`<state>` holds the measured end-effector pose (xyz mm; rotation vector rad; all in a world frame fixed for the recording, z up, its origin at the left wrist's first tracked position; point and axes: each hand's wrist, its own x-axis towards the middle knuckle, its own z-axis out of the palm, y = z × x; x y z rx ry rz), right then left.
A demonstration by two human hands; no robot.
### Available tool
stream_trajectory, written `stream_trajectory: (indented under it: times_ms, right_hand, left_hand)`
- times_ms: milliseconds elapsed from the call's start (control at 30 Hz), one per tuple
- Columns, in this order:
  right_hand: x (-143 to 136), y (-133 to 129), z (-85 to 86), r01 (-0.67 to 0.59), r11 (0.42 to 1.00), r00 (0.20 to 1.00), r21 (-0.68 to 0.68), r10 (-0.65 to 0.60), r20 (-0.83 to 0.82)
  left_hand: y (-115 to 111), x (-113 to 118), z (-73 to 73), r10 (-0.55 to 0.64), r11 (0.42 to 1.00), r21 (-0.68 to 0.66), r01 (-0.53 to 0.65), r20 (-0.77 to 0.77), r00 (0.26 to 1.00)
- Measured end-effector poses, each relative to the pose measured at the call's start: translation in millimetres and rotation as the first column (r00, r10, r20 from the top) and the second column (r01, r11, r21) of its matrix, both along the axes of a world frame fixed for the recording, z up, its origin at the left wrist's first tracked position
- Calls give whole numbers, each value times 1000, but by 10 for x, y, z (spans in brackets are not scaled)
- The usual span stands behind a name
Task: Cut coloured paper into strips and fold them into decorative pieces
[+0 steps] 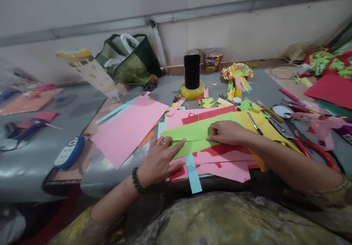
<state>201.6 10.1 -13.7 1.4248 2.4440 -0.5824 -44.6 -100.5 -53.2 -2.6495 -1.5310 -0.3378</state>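
A green paper [192,129] with a lengthwise fold or edge lies on top of a stack of pink and red sheets. My left hand [162,159], with a ring and a dark bead bracelet at the wrist, rests on its left end, fingers spread. At the paper's middle, my right hand [227,132] presses on the folded edge with its fingers curled together. A blue strip [193,173] hangs over the front of the stack. Yellow paper [264,125] with a small knife [255,124] on it lies right of the green sheet.
A large pink sheet [130,127] lies to the left. Behind stand a phone [191,70] on a yellow tape roll [192,91], a green bag [129,61] and a tumbler [93,77]. Red-handled scissors [319,153] and a pink glue gun [321,125] lie at the right.
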Motion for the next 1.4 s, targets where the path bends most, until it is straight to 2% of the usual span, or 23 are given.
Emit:
stream_trajectory:
  times_ms: [133, 267, 367, 567, 767, 933, 1100, 1167, 1267, 1333, 1400]
  right_hand:
    - [-10, 0, 2, -1, 1000, 1000, -4, 1, 17]
    - [-10, -10, 21, -2, 1000, 999, -5, 2, 33]
    - [-6, -23, 37, -19, 1000, 999, 6, 19, 27]
    - [-138, -46, 87, -73, 997, 987, 20, 70, 144]
    - [-269, -58, 55, -66, 994, 967, 86, 43, 253]
    - [-248, -56, 48, -78, 994, 969, 77, 57, 242]
    - [-250, -59, 70, -79, 994, 967, 70, 59, 247]
    - [-252, -59, 72, -86, 994, 968, 63, 68, 240]
    - [-250, -56, 67, -87, 994, 970, 61, 71, 233]
    - [-248, -52, 60, -83, 995, 970, 56, 67, 235]
    - [-246, -47, 52, -79, 996, 969, 50, 64, 237]
  left_hand:
    - [128, -41, -11, 209, 978, -64, -201, 183, 961]
    - [326, -30, 5, 233, 948, -275, -160, 255, 938]
    - [425, -20, 8, 245, 930, -337, -149, 263, 933]
    - [479, 10, 75, 251, 917, -360, -173, 184, 950]
    - [492, 87, 142, 248, 916, -339, -217, 50, 967]
    - [474, 80, 129, 248, 923, -311, -228, 26, 968]
    - [434, -24, 64, 242, 939, -255, -231, 11, 970]
    - [427, -59, 45, 201, 962, -189, -199, -7, 979]
    - [443, -78, 70, -26, 993, -118, 13, -112, 993]
    - [466, -79, 119, -196, 975, -145, 170, -195, 961]
    - [486, -87, 165, -271, 957, -175, 233, -238, 933]
